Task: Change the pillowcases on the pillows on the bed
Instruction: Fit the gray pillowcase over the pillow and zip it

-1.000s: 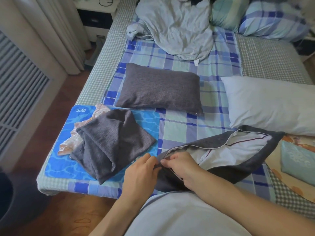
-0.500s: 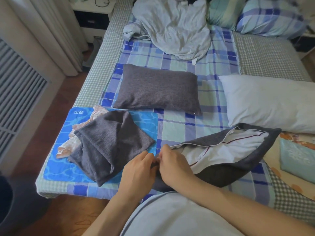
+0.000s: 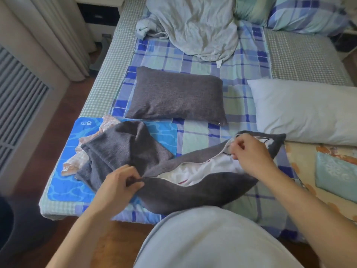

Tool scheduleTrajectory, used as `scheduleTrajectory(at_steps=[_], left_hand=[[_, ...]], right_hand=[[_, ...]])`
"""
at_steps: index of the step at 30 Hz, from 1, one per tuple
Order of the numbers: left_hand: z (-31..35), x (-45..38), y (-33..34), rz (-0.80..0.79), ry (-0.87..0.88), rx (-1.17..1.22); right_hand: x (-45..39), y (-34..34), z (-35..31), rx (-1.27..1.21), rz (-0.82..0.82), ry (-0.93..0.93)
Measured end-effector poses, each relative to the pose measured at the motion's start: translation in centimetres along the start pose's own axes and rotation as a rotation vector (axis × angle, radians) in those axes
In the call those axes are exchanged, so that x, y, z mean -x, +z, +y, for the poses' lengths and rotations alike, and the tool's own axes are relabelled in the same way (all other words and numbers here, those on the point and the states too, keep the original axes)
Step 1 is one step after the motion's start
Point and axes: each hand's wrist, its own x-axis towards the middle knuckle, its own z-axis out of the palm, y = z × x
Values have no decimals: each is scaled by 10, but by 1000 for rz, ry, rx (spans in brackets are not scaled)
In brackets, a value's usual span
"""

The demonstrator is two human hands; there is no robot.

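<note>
Mid-task. One small dark grey woven pillow [image 3: 176,95] lies on the blue-green plaid bed [image 3: 195,60], already covered; whether that case is the fresh one, cannot tell. A large bare white pillow [image 3: 305,111] lies on the right side of the bed, no case on it, so it is left to cover. A crumpled dark grey fabric case [image 3: 123,149] sits in a heap on a blue water-pattern mat [image 3: 77,188] at the near left corner, on top of a peach-patterned cloth [image 3: 85,157]; looks like a removed or spare case, cannot tell which.

Case in hand: a dark grey pillowcase with white lining [image 3: 195,188] lies across the near edge of the bed, just in front of the person. Its long mouth gapes wide, white lining with thin red lines showing inside, a pale edge strip that may be a zipper running along the opening. Limp and flat, no filling visible in it.

Hands are well apart, both clamped on this case. Left hand [image 3: 119,182] pinches the near-left end of the opening between thumb and fingers. Right hand [image 3: 249,153] pinches the upper edge of the opening near its far-right end, close to the white pillow.

Judgement: opening is being spread, ready for stuffing. Left to do: insert the white pillow, close the mouth, deal with the heap. Two plaid pillows [image 3: 301,14] at the head of the bed are untouched.
</note>
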Motion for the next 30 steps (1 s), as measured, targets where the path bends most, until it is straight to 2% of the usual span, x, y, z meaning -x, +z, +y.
scheduleTrajectory(at_steps=[3, 4, 6, 8, 12, 17, 19, 23, 27, 30], left_hand=[[20, -4, 7, 11, 34, 69], [22, -5, 10, 10, 19, 105], [19, -4, 13, 15, -2, 138], [17, 3, 15, 25, -6, 170], [22, 21, 18, 14, -110, 341], [22, 32, 19, 7, -130, 346], [23, 34, 19, -16, -120, 315], [25, 35, 20, -12, -93, 255], [26, 35, 21, -24, -71, 233], [27, 34, 21, -35, -72, 220]], right_hand=[[23, 43, -35, -69, -318, -257], [30, 61, -46, -48, -415, -307], [37, 89, -61, 7, -510, -337], [36, 104, -65, -7, -558, -255], [33, 113, -69, -305, -720, 31], [41, 125, -72, -398, -694, 149], [48, 127, -74, -406, -624, 160], [58, 124, -76, -174, -399, -112], [63, 124, -75, -9, -398, -259], [65, 124, -74, -93, -417, -268]])
